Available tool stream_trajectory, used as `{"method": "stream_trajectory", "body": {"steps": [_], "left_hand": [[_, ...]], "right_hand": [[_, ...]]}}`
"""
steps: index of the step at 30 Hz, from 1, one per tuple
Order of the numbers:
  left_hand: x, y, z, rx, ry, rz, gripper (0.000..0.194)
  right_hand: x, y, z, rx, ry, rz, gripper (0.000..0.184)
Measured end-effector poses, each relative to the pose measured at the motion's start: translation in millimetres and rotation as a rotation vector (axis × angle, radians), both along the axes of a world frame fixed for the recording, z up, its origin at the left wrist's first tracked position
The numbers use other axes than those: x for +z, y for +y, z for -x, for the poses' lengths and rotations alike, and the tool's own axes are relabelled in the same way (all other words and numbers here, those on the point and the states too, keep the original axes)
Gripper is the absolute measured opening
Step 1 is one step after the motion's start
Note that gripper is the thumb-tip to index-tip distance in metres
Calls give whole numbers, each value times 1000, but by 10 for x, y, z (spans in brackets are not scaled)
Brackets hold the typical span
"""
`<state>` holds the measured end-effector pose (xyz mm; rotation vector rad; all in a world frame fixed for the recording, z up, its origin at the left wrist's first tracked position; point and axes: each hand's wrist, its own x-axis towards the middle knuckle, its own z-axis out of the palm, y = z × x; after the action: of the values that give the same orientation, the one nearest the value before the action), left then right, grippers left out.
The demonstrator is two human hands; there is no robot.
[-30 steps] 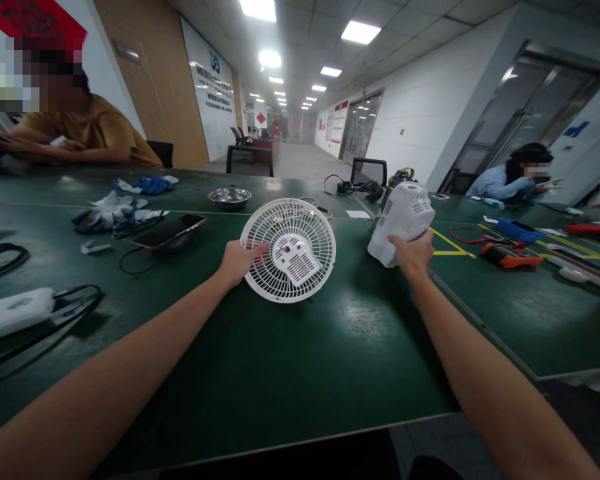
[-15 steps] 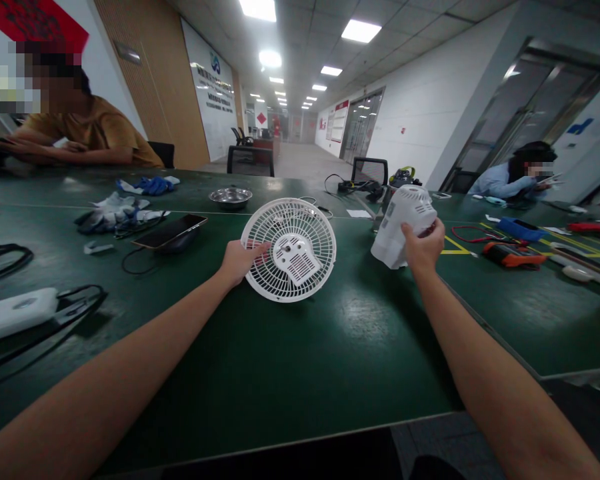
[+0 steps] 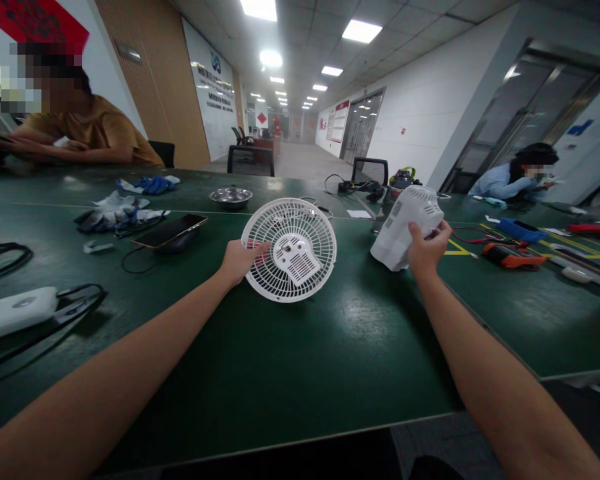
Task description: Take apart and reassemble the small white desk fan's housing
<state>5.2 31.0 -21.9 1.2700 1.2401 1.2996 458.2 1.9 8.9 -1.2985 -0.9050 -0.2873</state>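
Note:
My left hand (image 3: 240, 261) grips the left rim of a round white fan grille (image 3: 295, 261), thumb in front, its other fingers partly seen through the bars. A slotted plate with screw holes sits at the grille's centre. On the right, my right hand (image 3: 427, 247) is closed around the side of a white plastic fan housing (image 3: 403, 227) with vent slots at its top end. The housing leans, top toward the right, and its lower end is close to the green table (image 3: 290, 360); whether it touches, I cannot tell. The fingertips behind it are partly hidden.
A steel dish (image 3: 231, 197) stands behind the grille. Left of it lie a phone (image 3: 173, 231), gloves (image 3: 117, 210) and a white device (image 3: 20, 312) with black cable. An orange multimeter (image 3: 514, 255) and a blue tray (image 3: 520, 230) are at right. Two people sit beyond.
My right hand has shifted slightly right, and the housing has tilted further, its top leaning more to the right. The grille and my left hand have stayed in place.

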Motion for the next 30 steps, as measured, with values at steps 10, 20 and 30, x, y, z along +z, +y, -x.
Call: {"method": "stream_trajectory", "body": {"steps": [10,20,30], "left_hand": [[12,-31,7,-34,-20,-8,29],[60,-71,4,-35,2,7,27],[22,-48,-11,-53,-50,-30,25]], "right_hand": [[4,-3,20,82,-126,-8,77],[234,-242,444,-45,-335,-9,79],[-230,-142,1366,310,-322,623,69]]}}
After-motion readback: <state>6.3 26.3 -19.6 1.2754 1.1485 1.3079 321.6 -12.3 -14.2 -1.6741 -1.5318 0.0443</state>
